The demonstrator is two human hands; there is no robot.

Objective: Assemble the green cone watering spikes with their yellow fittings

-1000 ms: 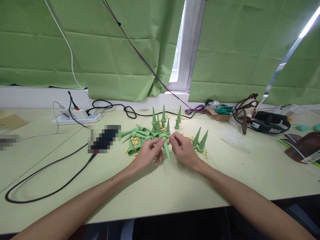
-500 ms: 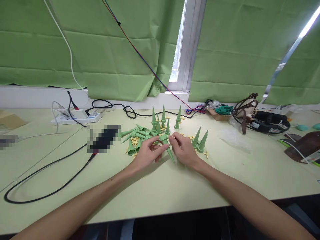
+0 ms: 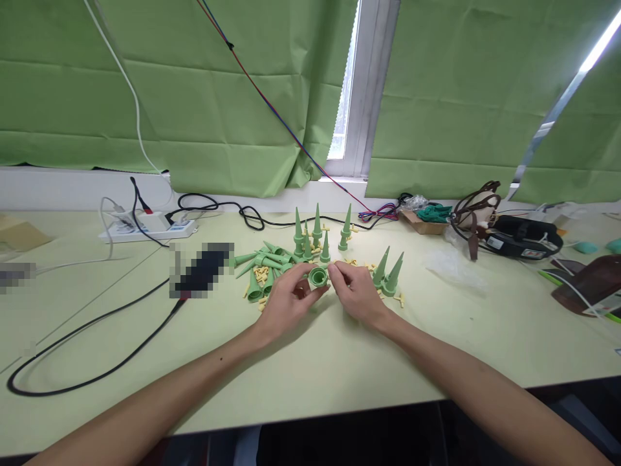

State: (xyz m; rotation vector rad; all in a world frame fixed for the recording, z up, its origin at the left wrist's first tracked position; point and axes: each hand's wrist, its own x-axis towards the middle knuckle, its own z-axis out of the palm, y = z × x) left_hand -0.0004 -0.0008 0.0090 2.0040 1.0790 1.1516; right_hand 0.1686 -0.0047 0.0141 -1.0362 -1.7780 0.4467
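Observation:
My left hand grips a green plastic cone spike, turned so its round open end faces me. My right hand pinches the same spike at its right rim, fingers pressed together. Behind my hands, several green spikes stand upright, and several more lie in a heap to the left. Two spikes stand just right of my right hand. Small yellow connector pieces lie scattered among them.
A white power strip and black cables lie at the left, beside a blurred dark object. Bags, straps and a cardboard tray crowd the right. A clear plastic bag lies right of the spikes. The table's front edge is near me.
The spike in my hands pointed tip-down toward me; it has been turned so its open round end now faces me. My hands stayed in place.

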